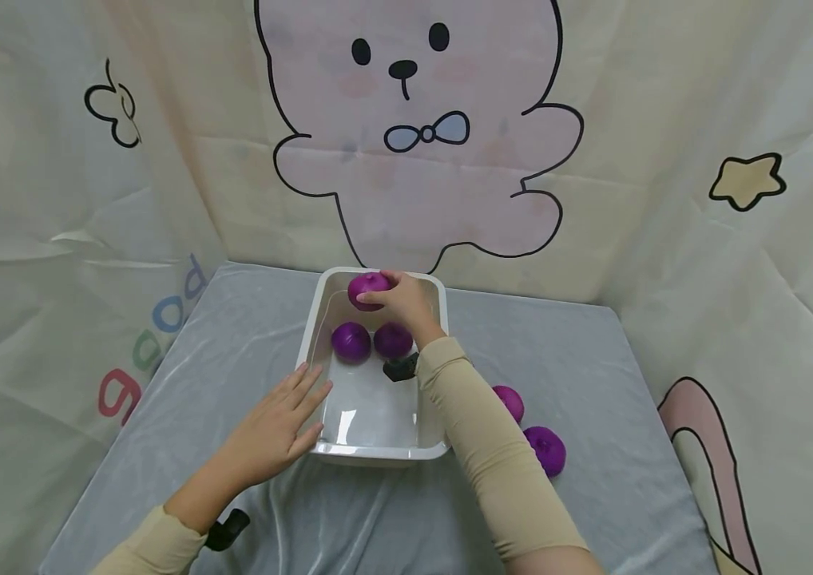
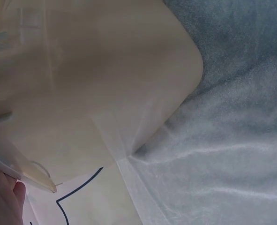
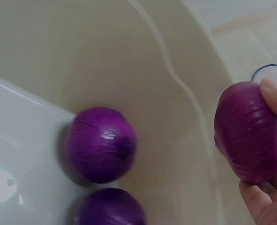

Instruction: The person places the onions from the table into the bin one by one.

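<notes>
Pinching an onion (image 1: 368,291), the right hand (image 1: 408,303) reaches to the far end of the bin (image 1: 378,453), at the upper middle of the frame. Its grip is closed round the onion, thumb on one side and fingers on the other, which I take to be the surest hold on something so round and slick. From where I stand I can't tell whether that onion touches the bottom.

At the bin's left side, the left hand (image 1: 273,433) lies with straight, spread fingers at the rim. That grip is released, holding nothing; my guess is that it rests there to keep the bin from sliding on the soft-covered table (image 1: 579,359).

Two more onions (image 1: 351,343) lie on the bin's floor near the centre of the frame, side by side, just beyond the black camera (image 1: 401,367) under the right wrist. The bin's walls seem to do the job of stopping them rolling away.

Another pair (image 1: 546,451) rests on the table, right of centre and low in the frame, handy for the right arm, I'd say. The right sleeve (image 1: 489,443) partly covers them, so whether they touch each other is hard to make out.
</notes>
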{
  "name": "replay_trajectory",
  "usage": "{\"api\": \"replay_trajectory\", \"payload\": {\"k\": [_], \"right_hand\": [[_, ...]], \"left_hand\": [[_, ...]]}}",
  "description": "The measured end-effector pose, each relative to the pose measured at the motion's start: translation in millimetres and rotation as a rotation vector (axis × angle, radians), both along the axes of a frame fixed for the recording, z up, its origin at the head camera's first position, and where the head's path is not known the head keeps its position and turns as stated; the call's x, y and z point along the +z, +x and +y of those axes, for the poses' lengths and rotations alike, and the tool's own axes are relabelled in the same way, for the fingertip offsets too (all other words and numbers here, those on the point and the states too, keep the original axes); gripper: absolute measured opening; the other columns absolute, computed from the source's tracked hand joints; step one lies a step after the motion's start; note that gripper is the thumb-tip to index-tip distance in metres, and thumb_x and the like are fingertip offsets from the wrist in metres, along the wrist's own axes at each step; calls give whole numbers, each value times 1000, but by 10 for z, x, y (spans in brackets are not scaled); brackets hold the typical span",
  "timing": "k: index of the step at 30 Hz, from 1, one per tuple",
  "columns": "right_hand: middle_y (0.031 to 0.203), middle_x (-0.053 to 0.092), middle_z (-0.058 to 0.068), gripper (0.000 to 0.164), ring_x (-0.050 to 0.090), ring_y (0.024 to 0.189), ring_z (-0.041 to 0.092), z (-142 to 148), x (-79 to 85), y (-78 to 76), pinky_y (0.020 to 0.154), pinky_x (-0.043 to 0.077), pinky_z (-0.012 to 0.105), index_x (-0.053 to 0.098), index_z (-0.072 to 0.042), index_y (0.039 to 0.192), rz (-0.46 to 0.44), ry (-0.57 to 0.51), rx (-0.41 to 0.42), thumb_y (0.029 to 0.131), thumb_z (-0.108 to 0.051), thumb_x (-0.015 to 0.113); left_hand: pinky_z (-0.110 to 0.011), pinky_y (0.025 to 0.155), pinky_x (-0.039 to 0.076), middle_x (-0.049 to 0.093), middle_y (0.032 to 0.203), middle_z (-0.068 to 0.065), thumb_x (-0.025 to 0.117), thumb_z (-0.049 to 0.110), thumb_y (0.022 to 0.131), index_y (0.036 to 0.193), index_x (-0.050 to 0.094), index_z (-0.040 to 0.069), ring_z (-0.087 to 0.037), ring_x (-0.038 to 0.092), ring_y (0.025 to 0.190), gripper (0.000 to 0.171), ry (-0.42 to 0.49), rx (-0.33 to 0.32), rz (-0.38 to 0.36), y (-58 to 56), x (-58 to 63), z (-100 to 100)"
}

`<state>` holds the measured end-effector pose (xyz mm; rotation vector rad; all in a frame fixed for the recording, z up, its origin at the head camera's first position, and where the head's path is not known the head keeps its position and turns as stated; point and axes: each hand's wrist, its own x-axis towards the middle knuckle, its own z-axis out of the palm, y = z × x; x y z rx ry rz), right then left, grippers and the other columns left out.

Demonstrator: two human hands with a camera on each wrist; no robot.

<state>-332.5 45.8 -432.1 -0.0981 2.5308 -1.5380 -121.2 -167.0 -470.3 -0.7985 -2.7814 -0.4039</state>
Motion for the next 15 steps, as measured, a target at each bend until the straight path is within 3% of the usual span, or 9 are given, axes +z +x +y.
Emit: {"api": "replay_trajectory", "payload": {"k": [8,15], "right_hand": [[138,61,18,73,59,126,32,-129,-442,-17,111,45,44,56,-5,140,5,-69,-16,76,-25,86],[136,62,20,73,60,126,33,-197,-645,60,110,46,43,57,-1,138,25,-96,-70,75,-20,87]], "left_hand": [[-54,114,36,40,157,-18,57,31,96,146,50,7,-40,34,147,56,-8,5,3,-13,-34,-6],[-54,113,38,41,156,-19,58,31,95,145,50,7,-40,35,146,56,7,0,25,-6,-49,-9]]}}
